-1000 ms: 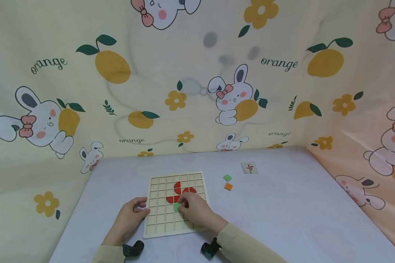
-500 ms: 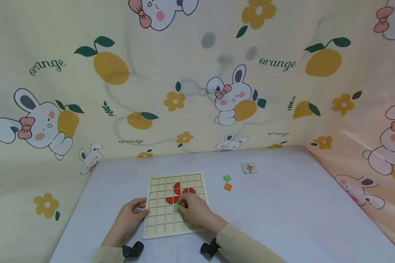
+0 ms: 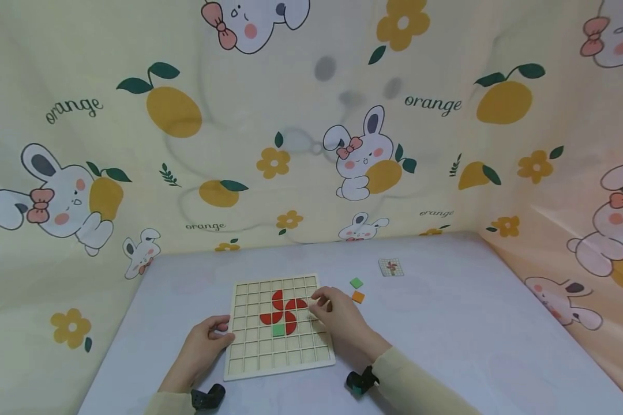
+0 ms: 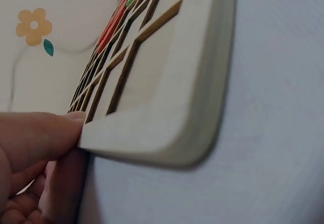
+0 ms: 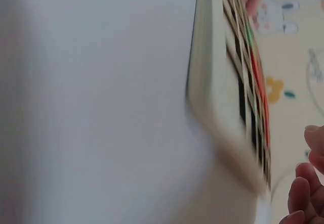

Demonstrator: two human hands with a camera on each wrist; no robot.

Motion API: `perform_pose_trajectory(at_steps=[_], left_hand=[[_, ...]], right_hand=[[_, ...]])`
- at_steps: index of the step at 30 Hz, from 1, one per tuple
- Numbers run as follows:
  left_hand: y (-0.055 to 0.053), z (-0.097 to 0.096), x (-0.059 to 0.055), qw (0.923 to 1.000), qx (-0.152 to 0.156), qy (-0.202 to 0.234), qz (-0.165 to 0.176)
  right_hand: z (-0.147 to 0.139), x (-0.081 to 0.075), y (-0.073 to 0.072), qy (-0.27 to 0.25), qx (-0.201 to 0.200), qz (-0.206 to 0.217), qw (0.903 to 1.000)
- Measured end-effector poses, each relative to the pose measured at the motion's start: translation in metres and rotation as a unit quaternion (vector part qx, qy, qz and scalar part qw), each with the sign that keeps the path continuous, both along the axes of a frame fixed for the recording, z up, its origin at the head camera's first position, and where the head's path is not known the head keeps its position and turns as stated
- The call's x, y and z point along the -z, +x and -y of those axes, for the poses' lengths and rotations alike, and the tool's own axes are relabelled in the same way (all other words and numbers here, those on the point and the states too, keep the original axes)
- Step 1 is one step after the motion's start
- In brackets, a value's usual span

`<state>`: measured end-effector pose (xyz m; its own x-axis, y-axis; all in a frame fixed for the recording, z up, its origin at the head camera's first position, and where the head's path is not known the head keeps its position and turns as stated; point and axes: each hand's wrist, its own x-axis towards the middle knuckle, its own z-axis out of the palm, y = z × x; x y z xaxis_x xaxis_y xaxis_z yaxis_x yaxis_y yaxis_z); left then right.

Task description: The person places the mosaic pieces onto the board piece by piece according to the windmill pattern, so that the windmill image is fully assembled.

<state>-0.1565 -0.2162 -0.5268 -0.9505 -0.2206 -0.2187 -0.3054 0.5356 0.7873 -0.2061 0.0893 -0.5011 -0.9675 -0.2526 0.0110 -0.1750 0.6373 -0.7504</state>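
Observation:
A pale wooden grid board [image 3: 280, 370] lies on the table. Quarter-round red pieces [image 3: 277, 300] sit in its middle in a pinwheel shape, with a green square tile [image 3: 278, 330] just below them. At the board's left edge, my left hand [image 3: 199, 347] grips the frame, the thumb [image 4: 50, 133] on the rim and the fingers curled against its side. My right hand [image 3: 342, 314] is over the board's right edge, fingers loosely bent and nothing between them. In the right wrist view, the board [image 5: 207, 72] is blurred and the right fingers [image 5: 304, 188] show at the edge.
Right of the board lie a loose green tile [image 3: 356, 283] and an orange tile [image 3: 358, 297]. Farther back is a small pattern card [image 3: 391, 267] with a red pinwheel on a grid. A printed cloth [image 3: 291, 173] hangs around the white table [image 3: 436, 334].
My right hand has let go of the green tile, which stays in the grid, and has moved right to the board's edge. The left hand keeps its place.

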Motion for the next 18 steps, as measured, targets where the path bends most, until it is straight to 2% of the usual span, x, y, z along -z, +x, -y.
perform_pose_trajectory(at_steps=[11,18], left_hand=[[0.001,-0.001,0.002,1.0000,-0.001,-0.004,-0.004],[0.002,0.000,-0.001,0.9999,0.004,-0.003,-0.011]], right_hand=[[-0.059,0.008,-0.019,0.014,0.088,-0.030,0.9955],[-0.083,0.013,-0.028,0.004,0.134,0.009,0.9909]])
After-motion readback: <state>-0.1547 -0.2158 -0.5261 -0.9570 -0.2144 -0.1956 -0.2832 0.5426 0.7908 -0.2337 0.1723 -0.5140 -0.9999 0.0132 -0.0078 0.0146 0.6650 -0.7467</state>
